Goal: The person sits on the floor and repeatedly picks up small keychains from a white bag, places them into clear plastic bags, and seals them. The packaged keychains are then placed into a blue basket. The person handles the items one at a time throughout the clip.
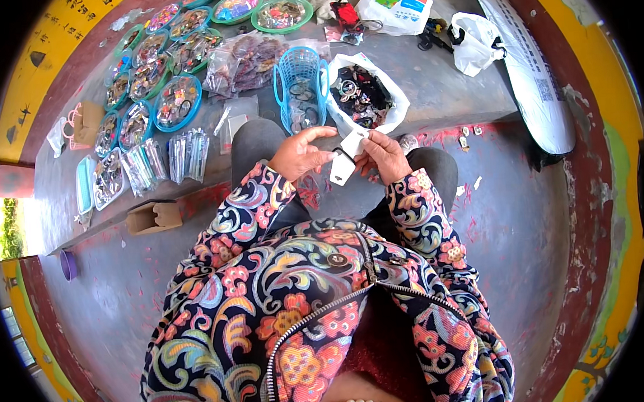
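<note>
Between my hands is a white display card [341, 168] with a hole near its lower end. A thin black band [344, 155], like a hair tie, loops across the card. My right hand [385, 157] pinches the card's right side between thumb and fingers. On the other side, my left hand [303, 154] has its index finger and thumb spread apart, the thumb tip at the band; whether it hooks the band is too small to tell. Just beyond stands a white plastic bag [400, 108], open-topped, with dark bands and small accessories [360, 97] inside.
A blue plastic basket [283, 95] stands left of the bag. Further left, on the raised ledge, are round trays of trinkets [178, 123], clear packets [240, 64] and bundled pens [188, 155]. A cardboard box [154, 217] sits below the ledge. More white bags [476, 50] lie far right.
</note>
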### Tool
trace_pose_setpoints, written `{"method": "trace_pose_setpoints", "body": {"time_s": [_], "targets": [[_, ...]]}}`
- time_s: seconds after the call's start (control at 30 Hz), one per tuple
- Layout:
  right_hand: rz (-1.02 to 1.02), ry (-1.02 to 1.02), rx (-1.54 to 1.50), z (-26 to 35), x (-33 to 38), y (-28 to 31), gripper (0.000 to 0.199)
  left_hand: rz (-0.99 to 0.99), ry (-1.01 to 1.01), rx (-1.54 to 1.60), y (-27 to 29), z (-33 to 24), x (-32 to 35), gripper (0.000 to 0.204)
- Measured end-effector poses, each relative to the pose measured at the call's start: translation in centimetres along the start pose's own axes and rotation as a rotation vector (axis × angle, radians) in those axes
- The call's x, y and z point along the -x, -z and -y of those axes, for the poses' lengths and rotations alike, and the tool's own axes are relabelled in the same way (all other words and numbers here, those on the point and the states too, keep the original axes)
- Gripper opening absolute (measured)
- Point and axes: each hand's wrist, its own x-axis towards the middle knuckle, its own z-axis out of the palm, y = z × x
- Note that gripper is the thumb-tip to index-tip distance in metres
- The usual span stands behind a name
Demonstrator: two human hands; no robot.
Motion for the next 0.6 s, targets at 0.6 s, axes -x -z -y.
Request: {"method": "trace_pose_setpoints", "body": {"time_s": [0.6], "targets": [[-0.073,-0.009,0.129,-0.2,-0.2,-0.4,0.020,-0.058,-0.033,-0.166,-1.0,2.9,-0.7,0.013]]}}
